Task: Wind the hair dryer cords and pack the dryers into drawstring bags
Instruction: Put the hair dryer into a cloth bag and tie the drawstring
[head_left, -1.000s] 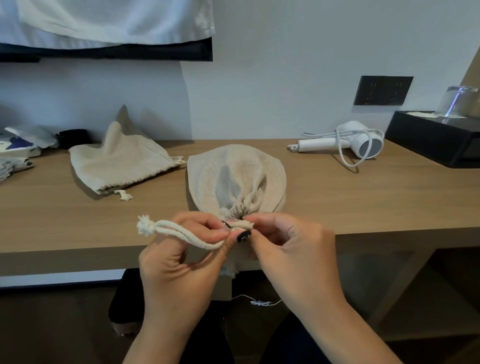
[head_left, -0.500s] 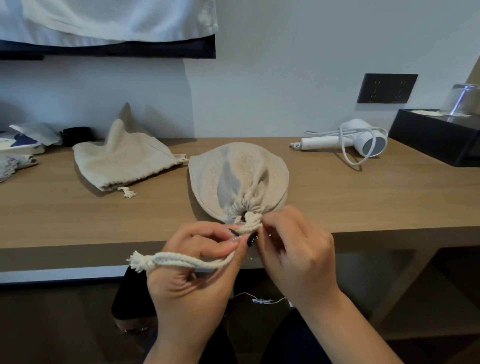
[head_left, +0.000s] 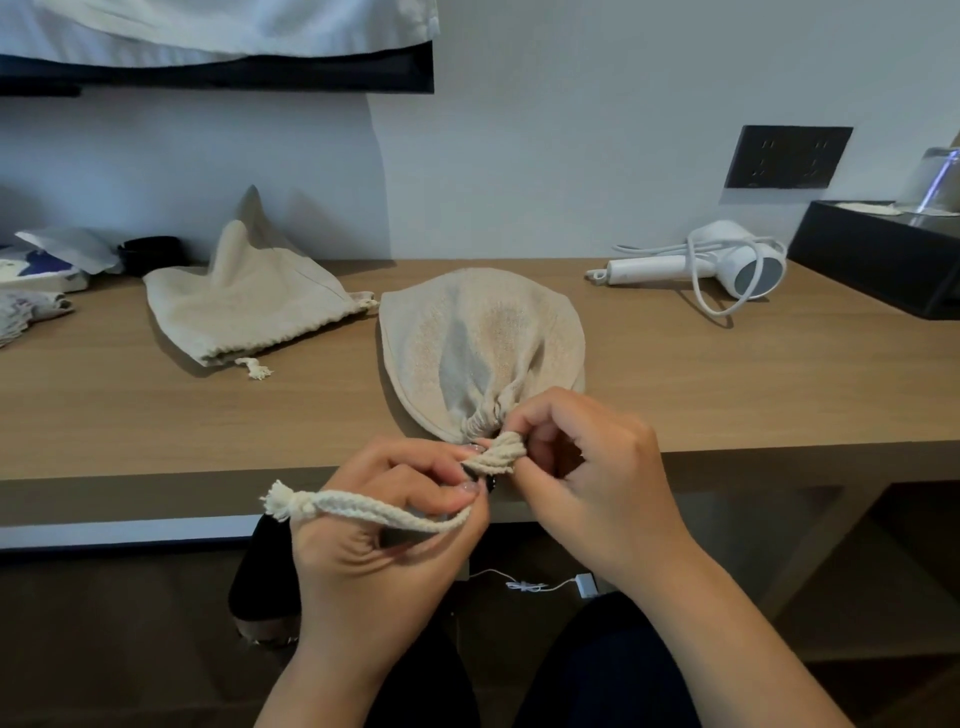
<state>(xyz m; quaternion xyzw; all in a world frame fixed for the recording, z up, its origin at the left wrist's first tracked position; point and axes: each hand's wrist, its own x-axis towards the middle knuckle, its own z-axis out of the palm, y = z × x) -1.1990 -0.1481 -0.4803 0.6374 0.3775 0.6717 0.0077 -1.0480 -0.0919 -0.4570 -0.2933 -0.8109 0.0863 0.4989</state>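
A full beige drawstring bag (head_left: 478, 348) lies on the wooden desk (head_left: 675, 384), its gathered mouth at the front edge. Its cream cord (head_left: 374, 512) is wound round the neck. My left hand (head_left: 384, 535) pinches the cord's loose length, whose knotted end sticks out to the left. My right hand (head_left: 587, 478) pinches the wound coil at the bag's neck. A second beige bag (head_left: 249, 306) lies flat at the back left. A white hair dryer (head_left: 722, 265) with its white cord looped round it lies at the back right.
A black box (head_left: 878, 260) with an upturned glass (head_left: 935, 182) on it stands at the far right. A dark socket plate (head_left: 787, 156) is on the wall. Packets and cloth (head_left: 36, 280) lie at the far left. A small white cable (head_left: 540, 584) lies on the floor.
My left hand has dropped lower and the cord's knotted end has swung down with it. The coil at the bag's neck has grown thicker. My right hand stays at the neck.
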